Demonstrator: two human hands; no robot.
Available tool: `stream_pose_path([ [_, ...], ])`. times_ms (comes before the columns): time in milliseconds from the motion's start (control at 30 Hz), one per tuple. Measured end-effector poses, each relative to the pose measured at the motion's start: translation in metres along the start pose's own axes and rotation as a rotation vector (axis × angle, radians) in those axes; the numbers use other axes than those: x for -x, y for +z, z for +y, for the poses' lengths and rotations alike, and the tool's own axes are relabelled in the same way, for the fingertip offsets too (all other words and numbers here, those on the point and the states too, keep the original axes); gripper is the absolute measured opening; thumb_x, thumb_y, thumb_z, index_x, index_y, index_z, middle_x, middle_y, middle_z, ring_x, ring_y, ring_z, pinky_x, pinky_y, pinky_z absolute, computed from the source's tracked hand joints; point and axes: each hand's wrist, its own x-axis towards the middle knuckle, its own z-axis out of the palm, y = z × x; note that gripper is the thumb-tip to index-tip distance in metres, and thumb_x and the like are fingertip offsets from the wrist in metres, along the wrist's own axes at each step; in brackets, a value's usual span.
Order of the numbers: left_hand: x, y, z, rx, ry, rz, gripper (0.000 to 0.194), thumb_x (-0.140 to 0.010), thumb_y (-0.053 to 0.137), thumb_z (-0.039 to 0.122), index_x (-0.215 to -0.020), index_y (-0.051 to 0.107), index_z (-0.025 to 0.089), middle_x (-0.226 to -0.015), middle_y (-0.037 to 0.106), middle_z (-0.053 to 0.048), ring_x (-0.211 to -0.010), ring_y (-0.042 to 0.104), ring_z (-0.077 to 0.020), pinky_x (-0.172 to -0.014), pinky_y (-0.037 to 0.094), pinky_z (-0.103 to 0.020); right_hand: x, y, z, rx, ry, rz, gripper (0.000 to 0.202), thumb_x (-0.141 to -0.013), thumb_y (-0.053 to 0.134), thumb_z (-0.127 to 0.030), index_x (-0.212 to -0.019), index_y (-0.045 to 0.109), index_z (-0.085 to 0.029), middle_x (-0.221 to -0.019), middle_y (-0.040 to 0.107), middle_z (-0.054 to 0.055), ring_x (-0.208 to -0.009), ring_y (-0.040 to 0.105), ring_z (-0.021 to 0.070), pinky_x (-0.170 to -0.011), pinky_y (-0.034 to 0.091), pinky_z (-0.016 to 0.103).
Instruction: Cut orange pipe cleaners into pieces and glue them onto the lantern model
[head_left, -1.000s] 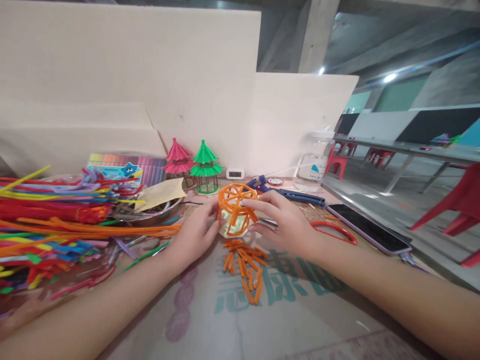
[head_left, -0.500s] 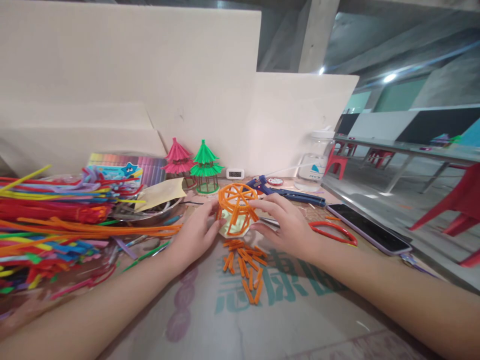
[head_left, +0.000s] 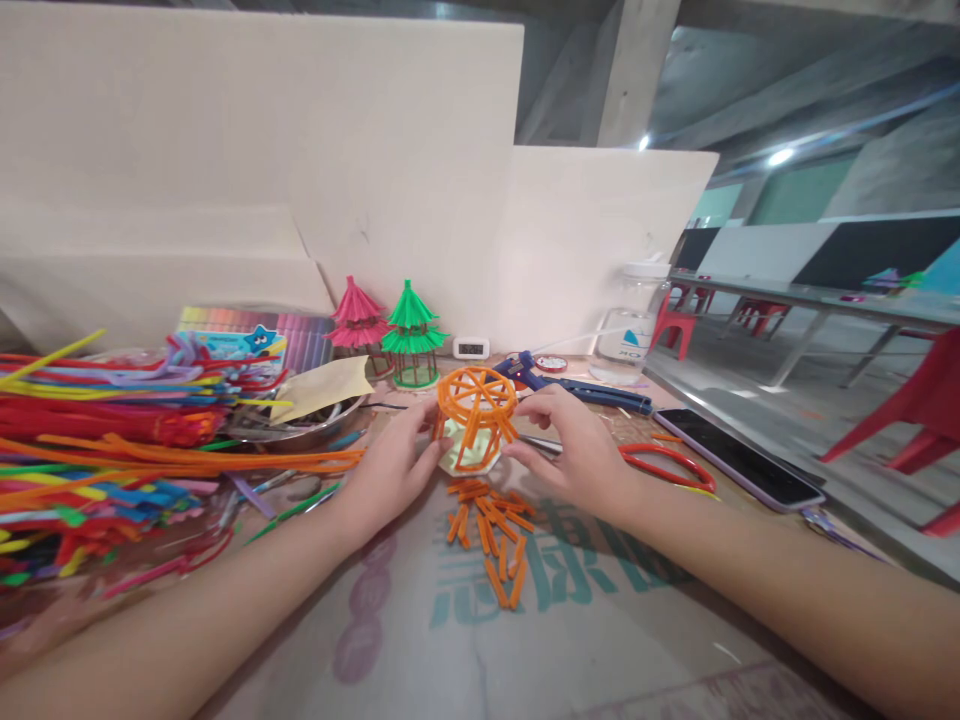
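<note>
An orange frame [head_left: 478,393] of fuzzy sticks, with a spoked round top and slanted posts, stands on a pale base [head_left: 471,448] in the middle. My left hand [head_left: 403,458] grips its left side, thumb and fingers round the edge. On the other side, my right hand [head_left: 571,447] has its thumb and forefinger at a slanted orange stick on the frame's right edge; the fingertips are curved with a gap between them. Just in front lie several short orange pieces [head_left: 491,525] on the printed board.
Coloured pipe cleaners [head_left: 112,400] pile up at the left. Behind stand a pink [head_left: 351,318] and a green pagoda [head_left: 409,335]. A blue glue gun [head_left: 525,368], a bottle [head_left: 631,325], red-handled scissors [head_left: 667,462] and a phone [head_left: 739,455] are on the right.
The fingers of my right hand have bent and drawn slightly back from the frame's top. My left hand and the frame have hardly moved.
</note>
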Motion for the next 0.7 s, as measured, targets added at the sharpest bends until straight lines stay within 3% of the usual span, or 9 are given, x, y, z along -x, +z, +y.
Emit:
stream_pose_path([
  [100,0.0,0.0,0.001,0.005,0.006,0.003,0.041,-0.091,0.047,0.022,-0.131,0.05,0.018,-0.134,0.055,-0.013,-0.123,0.053,-0.0252,-0.105,0.044,-0.045,-0.001,0.0,-0.003,0.008,-0.022,-0.009,0.036,-0.087,0.064,-0.041,-0.115,0.053,-0.022,-0.104,0.062,0.01,-0.098,0.06,0.0256,-0.083,0.051,0.041],
  [333,0.0,0.001,-0.002,0.008,-0.005,-0.002,0.041,-0.091,0.047,0.024,-0.132,0.047,0.018,-0.135,0.054,-0.013,-0.125,0.052,-0.0254,-0.106,0.044,-0.045,-0.004,-0.002,-0.012,-0.018,-0.026,-0.032,0.025,-0.093,0.055,-0.026,-0.118,0.054,-0.023,-0.103,0.06,0.009,-0.097,0.058,0.0233,-0.084,0.051,0.04],
  [700,0.001,0.0,-0.002,-0.045,-0.026,-0.009,0.039,-0.092,0.047,0.027,-0.129,0.049,0.016,-0.131,0.056,-0.014,-0.124,0.052,-0.0265,-0.106,0.042,-0.047,-0.003,-0.004,-0.008,-0.047,-0.037,-0.062,0.025,-0.093,0.051,-0.019,-0.118,0.055,-0.022,-0.104,0.059,0.009,-0.096,0.056,0.0221,-0.084,0.05,0.04],
])
